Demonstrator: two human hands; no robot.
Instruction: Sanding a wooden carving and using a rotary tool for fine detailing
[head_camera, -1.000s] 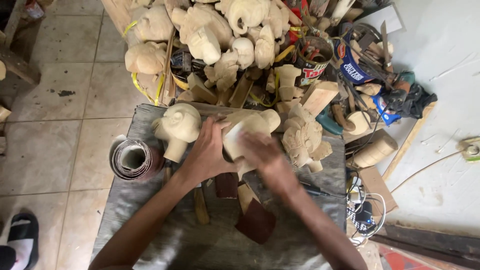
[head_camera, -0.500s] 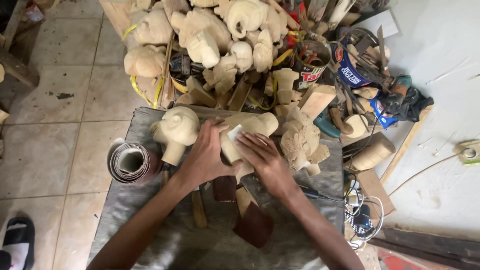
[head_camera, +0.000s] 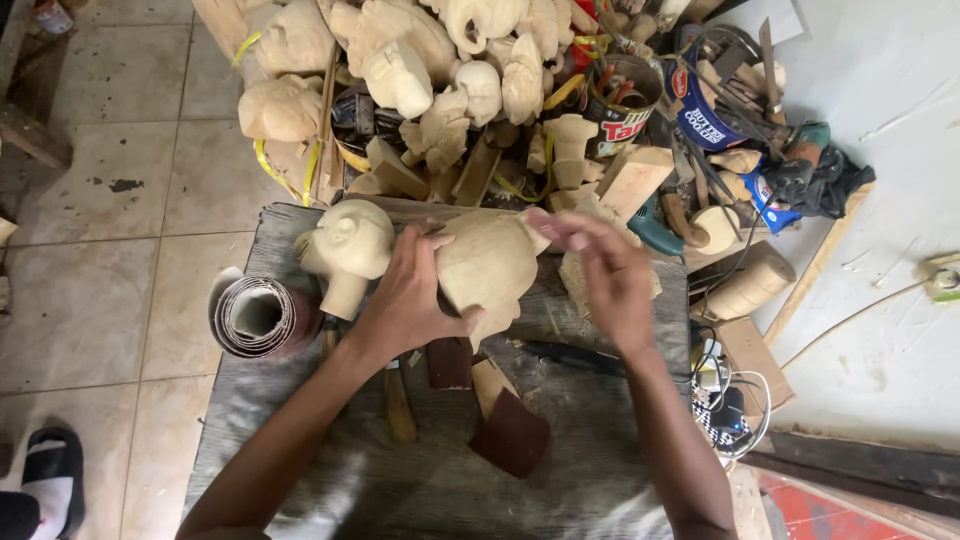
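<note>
1. The wooden carving (head_camera: 490, 270), a pale rounded piece, sits near the far edge of the grey bench (head_camera: 600, 470), tilted toward the right.
2. My left hand (head_camera: 410, 300) wraps the carving's near-left side, fingers spread over its surface and thumb under it, so that grip is closed on the wood.
3. My right hand (head_camera: 610, 275) is at the carving's upper right end, blurred. Its fingers pinch a small pinkish scrap of sandpaper (head_camera: 560, 228) against the wood, so this grip is closed on the scrap.
4. Just left of the carving stands a second carved head (head_camera: 350, 245) on a short neck, touching or nearly touching my left hand; I cannot tell which.
5. A roll of sandpaper (head_camera: 262, 315) lies on its side at the bench's left edge, its open end facing me.
6. Nearer to me on the bench lie dark red-brown sandpaper pieces (head_camera: 510, 430) and a wooden tool handle (head_camera: 400, 405), between my forearms.
7. A dark slim tool (head_camera: 570, 355) lies on the bench under my right wrist.
8. Beyond the bench, a heap of unfinished carvings (head_camera: 420, 60) rests on the floor with offcuts and tins.
9. Right of the bench, a tangle of cables (head_camera: 730, 400) lies on the floor.
</note>
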